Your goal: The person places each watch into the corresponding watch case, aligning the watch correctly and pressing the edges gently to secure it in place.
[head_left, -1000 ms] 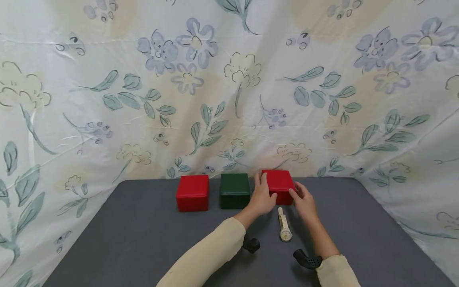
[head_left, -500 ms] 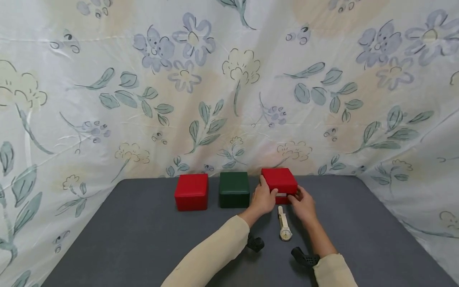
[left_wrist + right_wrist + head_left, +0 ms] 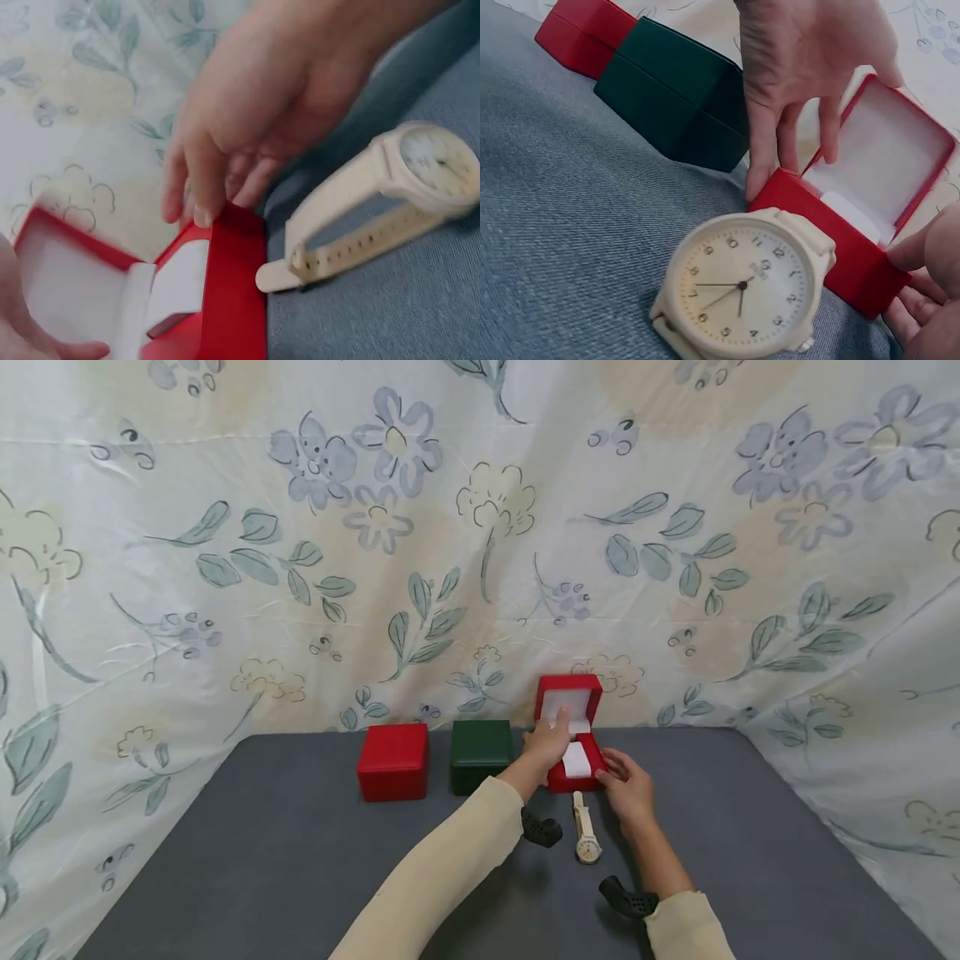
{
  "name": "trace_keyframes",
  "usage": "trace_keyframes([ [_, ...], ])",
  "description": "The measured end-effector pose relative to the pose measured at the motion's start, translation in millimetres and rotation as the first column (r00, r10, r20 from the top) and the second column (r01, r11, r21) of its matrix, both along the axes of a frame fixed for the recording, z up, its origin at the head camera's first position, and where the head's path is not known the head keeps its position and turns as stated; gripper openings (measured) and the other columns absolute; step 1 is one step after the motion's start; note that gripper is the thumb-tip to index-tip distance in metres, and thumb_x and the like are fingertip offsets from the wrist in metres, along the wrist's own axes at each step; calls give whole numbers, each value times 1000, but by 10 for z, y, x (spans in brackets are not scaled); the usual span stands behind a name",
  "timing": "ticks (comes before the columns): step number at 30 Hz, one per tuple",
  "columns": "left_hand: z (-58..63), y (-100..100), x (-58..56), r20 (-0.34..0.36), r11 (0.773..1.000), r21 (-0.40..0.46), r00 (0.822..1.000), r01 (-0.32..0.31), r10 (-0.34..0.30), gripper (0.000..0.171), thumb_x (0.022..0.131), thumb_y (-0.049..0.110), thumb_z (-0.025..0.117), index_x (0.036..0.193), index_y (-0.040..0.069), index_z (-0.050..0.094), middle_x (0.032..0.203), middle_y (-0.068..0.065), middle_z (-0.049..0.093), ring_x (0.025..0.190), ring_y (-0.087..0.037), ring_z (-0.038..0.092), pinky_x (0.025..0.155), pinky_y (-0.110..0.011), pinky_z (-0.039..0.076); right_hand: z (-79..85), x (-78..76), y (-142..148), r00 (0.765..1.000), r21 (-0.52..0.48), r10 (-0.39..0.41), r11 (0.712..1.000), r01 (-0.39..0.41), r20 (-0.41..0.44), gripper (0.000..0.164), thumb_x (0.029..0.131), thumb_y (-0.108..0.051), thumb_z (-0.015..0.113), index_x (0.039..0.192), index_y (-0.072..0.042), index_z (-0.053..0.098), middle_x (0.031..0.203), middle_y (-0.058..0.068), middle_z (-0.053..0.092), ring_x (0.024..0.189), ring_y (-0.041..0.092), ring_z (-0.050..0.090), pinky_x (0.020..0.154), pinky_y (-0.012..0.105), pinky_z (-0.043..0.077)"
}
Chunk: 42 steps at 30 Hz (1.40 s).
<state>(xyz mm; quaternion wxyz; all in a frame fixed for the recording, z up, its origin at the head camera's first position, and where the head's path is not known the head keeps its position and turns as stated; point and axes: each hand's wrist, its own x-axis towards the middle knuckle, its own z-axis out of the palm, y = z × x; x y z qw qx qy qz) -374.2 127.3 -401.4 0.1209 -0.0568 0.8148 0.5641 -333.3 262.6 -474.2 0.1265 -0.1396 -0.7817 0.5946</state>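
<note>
A red watch box (image 3: 573,784) stands at the back right with its lid (image 3: 896,146) raised and white lining showing. Inside sits a white cushion (image 3: 577,761). My left hand (image 3: 550,746) is at the box's left side, thumb against the lid and fingers extended down beside the base. At the front right corner, my right hand (image 3: 630,792) pinches the base between thumb and fingers; the left wrist view shows this right hand (image 3: 247,97) from across the box. A cream wristwatch (image 3: 588,848) lies just in front, strap toward the box.
Left of the watch box stand a closed dark green box (image 3: 480,747) and a closed red box (image 3: 393,762). All rest on a dark grey table (image 3: 300,860). Behind the table hangs a floral cloth (image 3: 337,568). Black wrist devices (image 3: 628,897) sit on both wrists.
The watch box's lid has swung from closed through partly raised to upright, exposing the cushion. My left hand has moved up with the lid; my right hand stays at the base's corner.
</note>
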Motion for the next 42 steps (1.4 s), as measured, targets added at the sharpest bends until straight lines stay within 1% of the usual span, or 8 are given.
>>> trace_keyframes([
  [4, -25, -44, 36, -45, 989, -102, 992, 110, -115, 65, 96, 46, 50, 150, 16, 30, 151, -15, 29, 123, -34, 43, 88, -57, 52, 11, 8, -29, 1000, -11, -9, 1000, 9, 7, 47, 96, -6, 54, 142, -7, 45, 144, 19, 48, 130, 35, 48, 106, 49, 43],
  [6, -47, -60, 57, -122, 942, -283, 967, 182, -223, 62, 93, 37, 57, 147, 14, 36, 146, -13, 37, 120, -31, 47, 90, -50, 53, 27, 6, -41, 1000, -13, -13, 1000, 13, 11, 48, 96, -5, 55, 142, -7, 45, 145, 19, 48, 131, 35, 48, 107, 48, 42],
  [11, -96, -51, 56, -197, 661, -722, 856, 203, -479, 61, 83, 30, 71, 139, 18, 49, 135, -3, 54, 113, -21, 51, 89, -39, 53, 49, 2, -68, 1000, -8, -7, 1000, 7, 23, 49, 95, -3, 55, 142, -6, 44, 145, 20, 46, 132, 36, 47, 106, 49, 43],
  [13, -113, -38, 21, -180, 601, -771, 833, 211, -523, 61, 79, 28, 74, 135, 19, 52, 129, -1, 58, 107, -18, 52, 86, -36, 53, 49, 7, -81, 1000, -4, -3, 1000, 3, 25, 48, 95, -3, 55, 142, -5, 44, 145, 21, 46, 131, 37, 47, 106, 49, 43],
  [29, -108, -1, -149, -181, 530, -819, 776, 221, -604, 50, 75, 28, 80, 120, 19, 61, 110, 1, 66, 98, -15, 56, 94, -39, 49, 71, 8, -99, 1000, -4, 13, 1000, -13, 27, 46, 94, 1, 52, 140, -5, 46, 144, 21, 46, 131, 39, 47, 105, 51, 44],
  [33, -142, -1, -117, -311, 584, -804, 757, 113, -574, 61, 74, 28, 81, 128, 18, 54, 121, -1, 60, 100, -16, 59, 91, -35, 53, 50, -15, -102, 999, -8, 2, 1000, -1, 43, 46, 95, 0, 53, 140, -5, 46, 144, 21, 46, 131, 38, 47, 105, 50, 44],
  [39, -73, -87, 8, -523, 864, -494, 761, 96, -384, 67, 74, 18, 82, 132, 19, 49, 132, -3, 48, 106, -19, 57, 88, -35, 56, 48, -16, -90, 999, -14, 17, 1000, -16, 42, 47, 95, 0, 53, 140, -4, 45, 144, 22, 45, 132, 39, 46, 106, 50, 43],
  [42, -37, -204, 134, -525, 932, -306, 782, 196, -337, 63, 77, 17, 80, 132, 20, 50, 135, -5, 46, 111, -21, 52, 87, -34, 56, 56, -11, -66, 999, -13, 30, 999, -29, 30, 48, 94, 1, 53, 141, -4, 44, 144, 23, 45, 132, 40, 45, 106, 50, 42],
])
